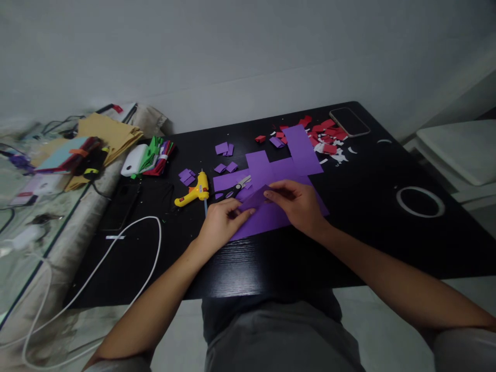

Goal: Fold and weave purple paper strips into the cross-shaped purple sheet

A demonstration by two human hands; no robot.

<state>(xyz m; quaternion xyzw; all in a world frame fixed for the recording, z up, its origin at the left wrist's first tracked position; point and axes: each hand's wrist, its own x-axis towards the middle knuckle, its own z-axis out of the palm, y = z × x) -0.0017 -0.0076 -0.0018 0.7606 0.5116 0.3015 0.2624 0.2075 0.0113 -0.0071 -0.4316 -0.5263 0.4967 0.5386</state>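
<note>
Between both hands is a small piece of purple paper (253,201), tilted up and pinched at its edges. My left hand (221,221) closes thumb and fingers on its left side. My right hand (297,204) pinches the other side near the upper right corner. Under them lies a large purple sheet (267,222) on the black table. Scissors with black handles (236,188) lie open-bladed just beyond my left hand, on a purple strip. Further purple strips (302,150) overlap behind my right hand. A yellow glue gun (194,192) rests left of the scissors.
Small purple pieces (225,149) lie in groups at the back. Red and white scraps (329,135) and a phone (349,122) are back right, a white ring (420,201) at right. A white cable (157,248), a dark phone (120,206) and green and red bundles (157,157) sit left.
</note>
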